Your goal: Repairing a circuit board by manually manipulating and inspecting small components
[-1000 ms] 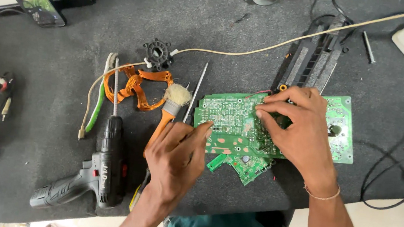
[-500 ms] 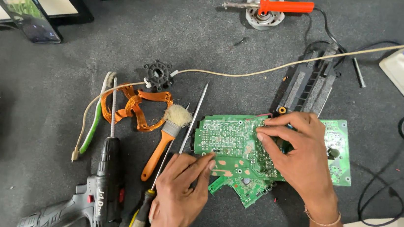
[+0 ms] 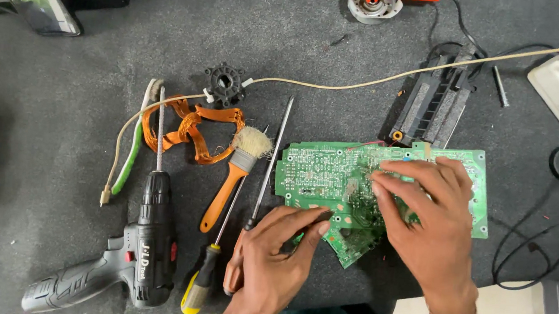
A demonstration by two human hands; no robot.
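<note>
green circuit board (image 3: 332, 176) lies flat on the dark grey mat (image 3: 82, 76), right of centre at the near edge, with the right hand (image 3: 433, 223) spread open across its middle, fingertips pressing down. left hand (image 3: 276, 259) rests at its lower left corner, fingers loosely curled and gripping nothing, index tip touching the board's edge. black cordless drill (image 3: 141, 246), orange-handled brush (image 3: 233, 176) and two screwdrivers (image 3: 260, 182) lie just left.

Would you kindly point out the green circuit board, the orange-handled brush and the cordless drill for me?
green circuit board (image 3: 322, 171), head view, on its bare left part.
orange-handled brush (image 3: 225, 193), head view, on the middle of its handle.
cordless drill (image 3: 147, 253), head view, on its black body.
</note>
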